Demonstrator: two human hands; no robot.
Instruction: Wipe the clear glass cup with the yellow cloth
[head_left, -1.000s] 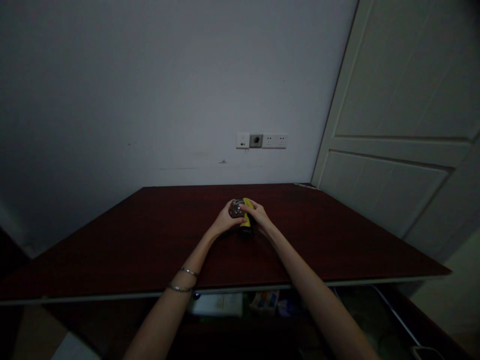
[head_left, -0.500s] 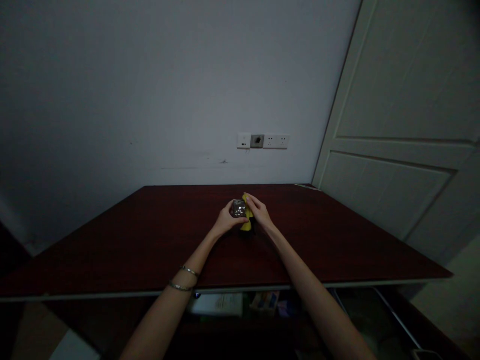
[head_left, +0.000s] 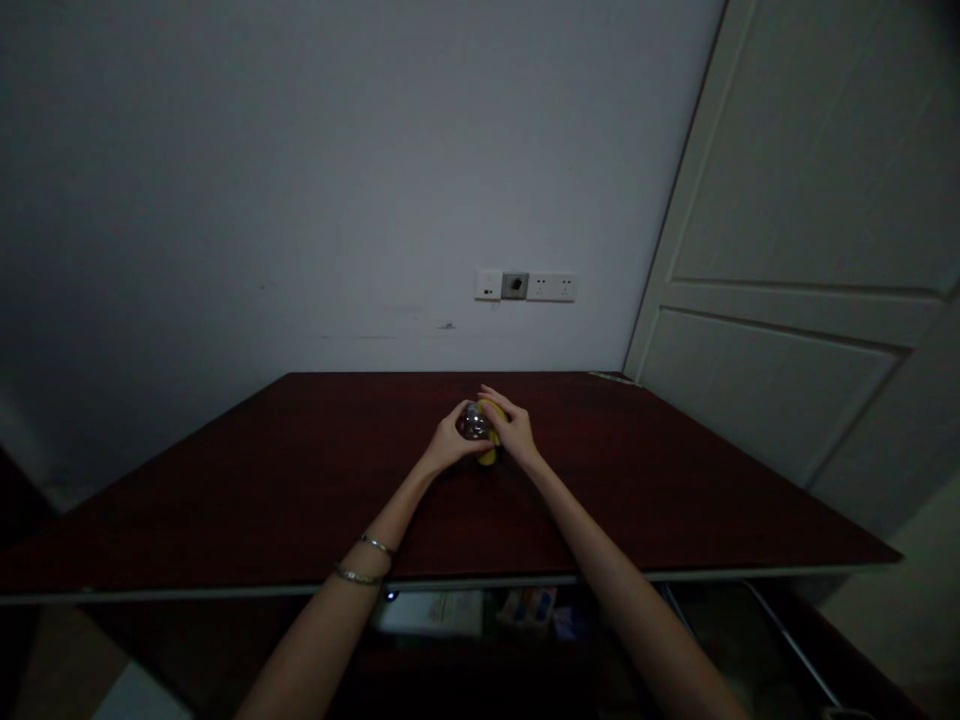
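Observation:
My left hand (head_left: 447,442) is curled around a small, shiny, see-through glass (head_left: 473,422), thumb below and fingers over the far side. It is held above the dark red table (head_left: 300,480). My right hand (head_left: 517,432) presses a yellow cloth (head_left: 488,457) against the right side of the glass. Part of the cloth shows over the top and part hangs under the left thumb. The fingers hide much of the cloth, and the exact shape of the glass is hard to make out in the dim light.
Behind the table is a pale wall with a row of sockets (head_left: 525,287). A white panelled door (head_left: 780,320) stands at the right. Below the table's front edge, an open space holds a white box (head_left: 431,612) and several small packets (head_left: 529,608).
My right hand has shifted slightly left, further over the glass with the yellow cloth. The glass has turned in my left hand and now shows a rounder outline.

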